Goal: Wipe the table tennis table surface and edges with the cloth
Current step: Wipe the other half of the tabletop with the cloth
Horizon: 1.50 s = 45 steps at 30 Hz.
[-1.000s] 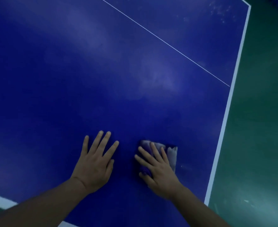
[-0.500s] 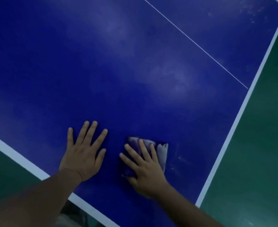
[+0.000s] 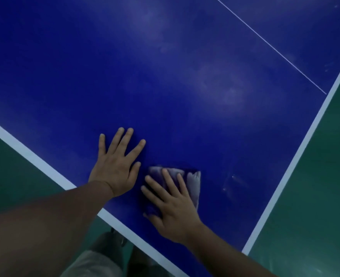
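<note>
Bench [image 3: 185, 86]: blue top bare from mid-surface to far edge and along right edge. Obstacles, both near the near corner: left hand [image 3: 117, 166] flat, fingers spread; just beside it, right hand [image 3: 173, 206] pressing cloth [image 3: 193, 184]. Narrow gap between them.

The scene is seen through a single wide-angle camera worn on the head, directed forward and steeply down over one corner of the dark blue tabletop [image 3: 185, 86] with white edge bands. The corner lies at the lower right of the frame, and the edges run diagonally, so the view is rolled relative to the table. The camera is held close: the left hand [image 3: 115, 168] and right hand [image 3: 175, 212] fill the lower middle, both forearms entering from below. The green floor [image 3: 315, 196] is seen beyond both edges, and the wearer's legs below the near edge.
</note>
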{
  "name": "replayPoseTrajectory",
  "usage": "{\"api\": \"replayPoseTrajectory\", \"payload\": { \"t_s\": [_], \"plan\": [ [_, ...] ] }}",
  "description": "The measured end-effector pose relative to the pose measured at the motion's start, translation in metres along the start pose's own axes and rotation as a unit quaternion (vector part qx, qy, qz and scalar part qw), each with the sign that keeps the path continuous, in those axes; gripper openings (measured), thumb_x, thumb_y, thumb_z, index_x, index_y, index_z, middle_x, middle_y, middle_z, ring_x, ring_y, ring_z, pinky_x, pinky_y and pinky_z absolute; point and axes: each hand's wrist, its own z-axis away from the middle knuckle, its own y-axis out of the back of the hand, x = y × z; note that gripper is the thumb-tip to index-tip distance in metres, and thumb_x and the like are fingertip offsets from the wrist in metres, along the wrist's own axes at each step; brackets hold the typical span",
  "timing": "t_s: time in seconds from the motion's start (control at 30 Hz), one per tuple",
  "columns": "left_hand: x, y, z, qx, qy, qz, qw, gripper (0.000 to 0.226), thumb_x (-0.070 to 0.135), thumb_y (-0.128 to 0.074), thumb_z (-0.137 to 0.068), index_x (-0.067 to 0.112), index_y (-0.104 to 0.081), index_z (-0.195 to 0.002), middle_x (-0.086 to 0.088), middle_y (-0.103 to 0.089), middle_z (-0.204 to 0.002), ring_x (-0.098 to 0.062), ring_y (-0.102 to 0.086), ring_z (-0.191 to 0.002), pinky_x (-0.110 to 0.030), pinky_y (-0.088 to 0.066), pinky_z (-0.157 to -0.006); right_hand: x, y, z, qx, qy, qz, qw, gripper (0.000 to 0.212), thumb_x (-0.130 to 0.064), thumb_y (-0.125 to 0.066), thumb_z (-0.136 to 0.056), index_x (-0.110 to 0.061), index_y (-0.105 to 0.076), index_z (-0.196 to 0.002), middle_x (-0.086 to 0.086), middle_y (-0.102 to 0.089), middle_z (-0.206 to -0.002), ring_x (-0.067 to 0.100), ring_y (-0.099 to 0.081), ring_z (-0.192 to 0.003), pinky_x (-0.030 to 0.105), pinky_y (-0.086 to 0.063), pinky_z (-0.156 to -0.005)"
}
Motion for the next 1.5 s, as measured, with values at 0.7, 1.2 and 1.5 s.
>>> {"api": "replayPoseTrajectory", "payload": {
  "t_s": [0.7,1.2,1.5],
  "plan": [
    [-0.031,-0.010,0.078,0.008,0.105,0.024,0.994,0.060,0.051,-0.011,-0.101,0.038,-0.018,-0.158,-0.004,-0.008,-0.169,-0.029,0.002,-0.156,-0.061,0.007,-0.121,-0.038,0.003,0.003,-0.047,-0.047,0.033,0.997,0.064,-0.061,-0.031,-0.099,-0.038,-0.021,-0.158,-0.014,-0.003,-0.167,0.021,0.016,-0.154,0.060,-0.001,-0.121],
    [-0.036,-0.012,0.073,0.018,0.083,0.026,0.996,0.061,0.059,-0.014,-0.100,0.039,-0.027,-0.156,-0.006,-0.011,-0.168,-0.031,0.001,-0.155,-0.061,0.009,-0.120,-0.067,-0.003,0.027,-0.056,-0.076,0.038,0.995,0.065,-0.054,-0.039,-0.095,-0.036,-0.029,-0.157,-0.010,-0.009,-0.167,0.025,0.010,-0.155,0.059,-0.006,-0.120],
    [-0.032,-0.011,0.072,0.038,0.089,0.031,0.995,0.059,0.056,-0.018,-0.100,0.038,-0.036,-0.153,-0.008,-0.019,-0.167,-0.032,-0.006,-0.155,-0.063,0.003,-0.120,-0.110,-0.024,0.028,-0.022,-0.060,0.010,0.998,0.074,-0.052,-0.050,-0.088,-0.037,-0.027,-0.157,-0.012,-0.012,-0.167,0.028,0.000,-0.155,0.056,-0.002,-0.120]
  ]
}}
